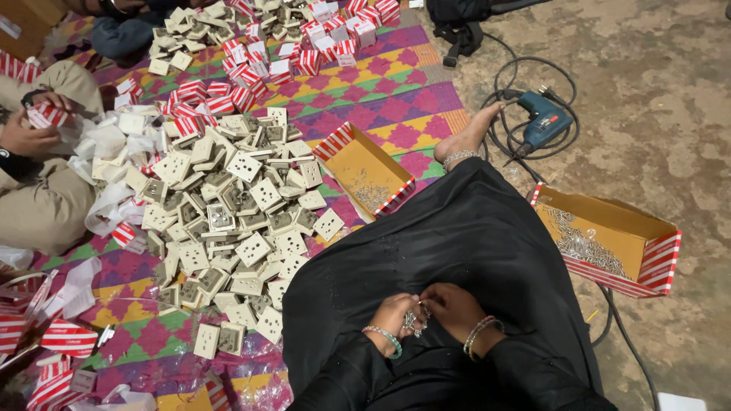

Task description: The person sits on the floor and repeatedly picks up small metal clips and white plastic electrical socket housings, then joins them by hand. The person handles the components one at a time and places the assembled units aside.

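Sorting through a small cluster of metal screws [415,318], the person sat on the floor with both hands together over a lap draped in black cloth [464,236].

Head view: the left hand [392,316] was cupped and half closed, with the screws resting against its fingers. The right hand [454,308] was curled in from the other side, fingertips pinched narrow on the same cluster. How many pieces were held could not be told. Both wrists wore bangles.

Left of the lap, a large heap of cream socket plates [236,221] lay on a patterned mat [388,99]. Just beyond the knee sat an open striped box [365,171] with loose screws in it. A second open box [609,240] with more screws stood to the right, on bare floor. Farther off, near a bare foot, lay a blue electric drill [544,122] with its cable coiled.

At far left, another person's hand [27,137] held a striped carton [47,114].

Judgement: the step in hand looked like separating single screws. The next move would likely call for a fine pinch, then a reach left to the plates.
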